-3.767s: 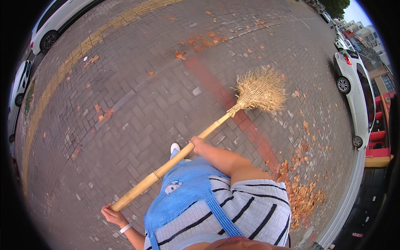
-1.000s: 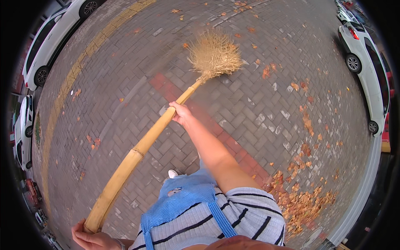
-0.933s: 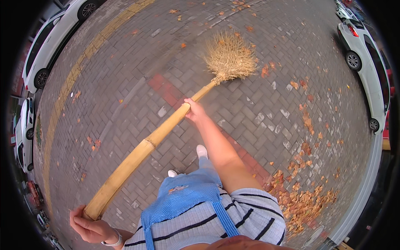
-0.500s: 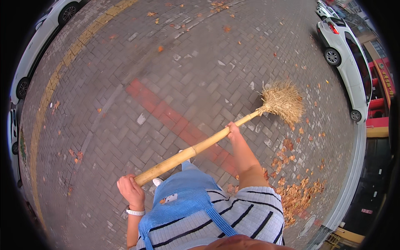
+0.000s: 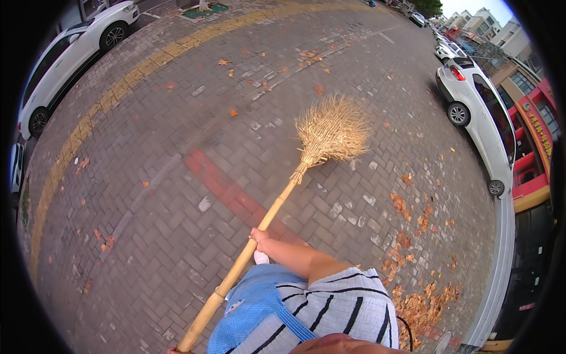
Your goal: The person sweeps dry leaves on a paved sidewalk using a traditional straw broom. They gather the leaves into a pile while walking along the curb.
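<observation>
A straw-headed broom (image 5: 333, 131) with a long bamboo handle slants up across the middle, its bristles fanned out ahead of me. My right hand (image 5: 258, 236) is wrapped around the handle partway along it. At the handle's near end, by the lower edge, just the fingers of my left hand (image 5: 175, 350) show, closed on the bamboo. Whether the bristle tips touch the paving cannot be told. Orange-brown fallen leaves (image 5: 427, 307) lie heaped to my right, apart from the broom.
Grey brick paving (image 5: 147, 236) carries a red brick strip (image 5: 227, 189) and a curved yellow band (image 5: 109, 97). White cars are parked at the left (image 5: 76, 56) and right (image 5: 480, 112). A pale stone kerb (image 5: 495, 277) runs along the right. Single leaves (image 5: 233, 112) lie scattered.
The broom head has swung leftward and away from the leaf heap. My right hand has moved left with the handle, and my left hand has dropped to the lower edge.
</observation>
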Available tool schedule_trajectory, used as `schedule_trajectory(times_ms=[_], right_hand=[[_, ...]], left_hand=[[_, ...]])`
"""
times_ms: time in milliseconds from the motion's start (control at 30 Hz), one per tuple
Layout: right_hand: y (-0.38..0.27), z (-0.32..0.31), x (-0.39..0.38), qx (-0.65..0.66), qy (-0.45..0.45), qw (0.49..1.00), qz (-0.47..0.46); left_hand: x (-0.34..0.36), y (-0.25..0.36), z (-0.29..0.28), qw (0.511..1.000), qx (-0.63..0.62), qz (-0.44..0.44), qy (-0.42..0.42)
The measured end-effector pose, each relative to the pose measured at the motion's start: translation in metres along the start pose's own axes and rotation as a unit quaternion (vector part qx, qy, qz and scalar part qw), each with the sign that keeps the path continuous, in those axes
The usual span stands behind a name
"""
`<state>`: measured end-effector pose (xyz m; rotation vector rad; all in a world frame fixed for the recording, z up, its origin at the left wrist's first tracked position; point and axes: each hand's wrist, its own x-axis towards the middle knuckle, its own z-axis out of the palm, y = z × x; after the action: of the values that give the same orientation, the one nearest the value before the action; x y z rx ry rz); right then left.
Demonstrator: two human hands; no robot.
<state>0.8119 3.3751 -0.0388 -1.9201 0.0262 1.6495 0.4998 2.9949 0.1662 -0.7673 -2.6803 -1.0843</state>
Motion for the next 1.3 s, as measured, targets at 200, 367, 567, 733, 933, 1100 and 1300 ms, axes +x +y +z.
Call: schedule_trajectory(times_ms=[200, 367, 567, 733, 933, 1100, 1300], right_hand=[[0.087, 0.122, -0.058, -0.203, -0.18, 0.962, 0.014], [0.095, 0.2, -0.144, -0.249, -0.308, 0.917, 0.045], [0.041, 0.252, -0.142, -0.228, -0.312, 0.922, -0.011], [-0.089, 0.21, -0.068, -0.077, -0.28, 0.957, 0.019], [-0.256, 0.107, 0.007, 0.114, -0.248, 0.96, -0.056], [-0.336, -0.04, 0.073, 0.19, -0.142, 0.966, -0.103], [-0.307, -0.222, 0.113, 0.25, 0.03, 0.956, -0.15]], left_hand=[[-0.028, 0.068, -0.132, 0.932, 0.355, 0.031, 0.071], [-0.006, 0.136, -0.16, 0.837, 0.517, 0.082, 0.159], [0.057, 0.252, -0.137, 0.885, 0.427, 0.016, 0.186], [0.08, 0.321, -0.063, 0.981, 0.078, 0.062, 0.164], [0.071, 0.407, 0.027, 0.947, 0.023, 0.319, 0.022], [0.038, 0.468, 0.088, 0.855, -0.041, 0.507, -0.103], [-0.016, 0.451, 0.139, 0.809, -0.095, 0.524, -0.249]])
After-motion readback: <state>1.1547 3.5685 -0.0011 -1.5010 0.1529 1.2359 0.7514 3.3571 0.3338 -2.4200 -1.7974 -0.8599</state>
